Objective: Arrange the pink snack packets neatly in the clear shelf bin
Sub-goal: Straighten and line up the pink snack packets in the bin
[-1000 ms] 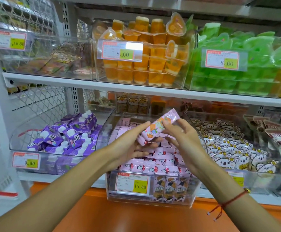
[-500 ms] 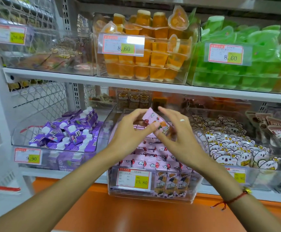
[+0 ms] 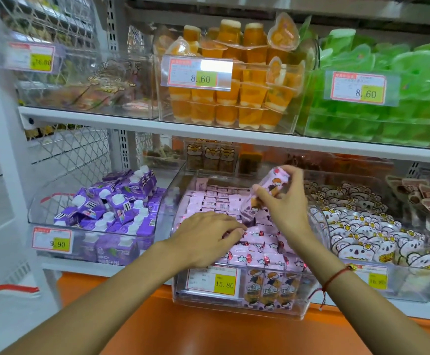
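The clear shelf bin [image 3: 183, 295] on the lower shelf holds several pink snack packets [image 3: 255, 252] in rows, with a 15.80 price tag on its front. My right hand [image 3: 285, 203] pinches one pink packet [image 3: 267, 193] tilted above the rows, its lower end down among them. My left hand [image 3: 208, 234] rests on the front rows with fingers bent, the fingertips touching the packets just below the held one. The packets under my left hand are hidden.
A bin of purple drink cartons [image 3: 111, 208] stands to the left and a bin of koala-print packets [image 3: 362, 226] to the right. The upper shelf board [image 3: 208, 129] overhangs, carrying orange jelly cups [image 3: 234, 85] and green jelly cups [image 3: 388, 103]. An orange ledge [image 3: 183, 329] runs below.
My left hand let go of the pink packet and dropped onto the front rows. My right hand turned the packet steeper and lowered its end into the bin.
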{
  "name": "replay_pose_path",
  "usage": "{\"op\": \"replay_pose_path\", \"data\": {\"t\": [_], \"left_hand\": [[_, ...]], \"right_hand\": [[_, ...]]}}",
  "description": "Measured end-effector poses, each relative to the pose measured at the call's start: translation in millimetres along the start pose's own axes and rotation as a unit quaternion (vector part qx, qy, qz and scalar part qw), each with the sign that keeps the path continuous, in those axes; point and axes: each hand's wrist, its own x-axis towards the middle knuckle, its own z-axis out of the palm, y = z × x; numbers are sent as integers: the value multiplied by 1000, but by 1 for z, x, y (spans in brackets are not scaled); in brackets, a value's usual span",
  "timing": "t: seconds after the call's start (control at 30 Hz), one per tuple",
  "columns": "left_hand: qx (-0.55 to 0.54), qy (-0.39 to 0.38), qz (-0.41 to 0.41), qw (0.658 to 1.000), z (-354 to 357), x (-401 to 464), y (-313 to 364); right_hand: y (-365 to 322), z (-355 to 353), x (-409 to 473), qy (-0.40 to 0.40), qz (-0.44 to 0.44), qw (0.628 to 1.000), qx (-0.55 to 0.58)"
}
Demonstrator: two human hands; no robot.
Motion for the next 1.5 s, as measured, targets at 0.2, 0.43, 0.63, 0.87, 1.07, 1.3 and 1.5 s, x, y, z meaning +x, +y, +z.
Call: {"op": "replay_pose_path", "data": {"t": [0.2, 0.43, 0.63, 0.87, 1.07, 1.3, 1.5], "left_hand": [[-5, 15, 4, 1000, 0, -4, -1], [-28, 76, -42, 996, -3, -4, -6], [-85, 78, -22, 993, 0, 6, 13], [-7, -28, 42, 999, 11, 12, 27], [7, -51, 49, 997, 9, 14, 23], [9, -58, 34, 998, 10, 10, 18], [13, -82, 23, 996, 8, 11, 21]], "right_hand": [[11, 0, -9, -116, -112, 925, -346], [21, -16, -10, -329, -76, 854, -397], [13, -30, 8, -149, -90, 929, -327], [14, -28, 14, -248, -79, 859, -441], [5, -28, 39, -397, -6, 811, -429], [6, -30, 41, -406, -9, 831, -380], [7, -25, 26, -286, -163, 793, -513]]}}
